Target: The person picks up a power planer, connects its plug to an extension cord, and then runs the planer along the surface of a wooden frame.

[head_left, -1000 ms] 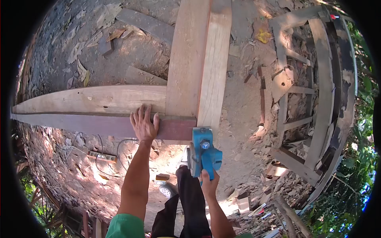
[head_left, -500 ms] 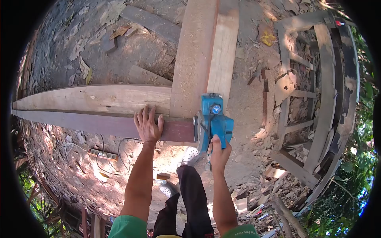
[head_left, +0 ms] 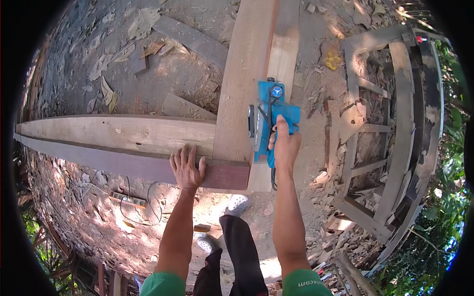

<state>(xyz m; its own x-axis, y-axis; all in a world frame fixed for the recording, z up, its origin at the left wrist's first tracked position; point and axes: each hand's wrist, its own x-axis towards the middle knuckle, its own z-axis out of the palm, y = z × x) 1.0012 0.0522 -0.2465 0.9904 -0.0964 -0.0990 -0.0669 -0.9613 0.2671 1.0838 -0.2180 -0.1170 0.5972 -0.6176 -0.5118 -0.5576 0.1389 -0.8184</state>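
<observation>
A blue electric hand planer [head_left: 273, 116] lies along the pale wooden board [head_left: 284, 54] that runs away from me. My right hand [head_left: 286, 143] is wrapped round its rear handle. The power cord [head_left: 273, 178] hangs from the planer's back end. My left hand [head_left: 188, 167] rests with spread fingers on the reddish-brown beam [head_left: 226, 175], near the beam's right end. Behind that beam lies a lighter plank [head_left: 158, 130]. A wide brown plank [head_left: 240, 84], dusted with shavings, stands between the left-hand timber and the planer.
A wooden frame with slats [head_left: 368, 127] lies on the right among leaves. A power strip [head_left: 127, 199] with loose cable sits on the ground at lower left. Offcuts, such as a grey board [head_left: 191, 40], lie beyond the planks. My shoes [head_left: 237, 203] are below the beam.
The planer has moved forward along the pale board, away from me, with my right hand on it. My left hand stays on the reddish-brown beam. The view has shifted slightly.
</observation>
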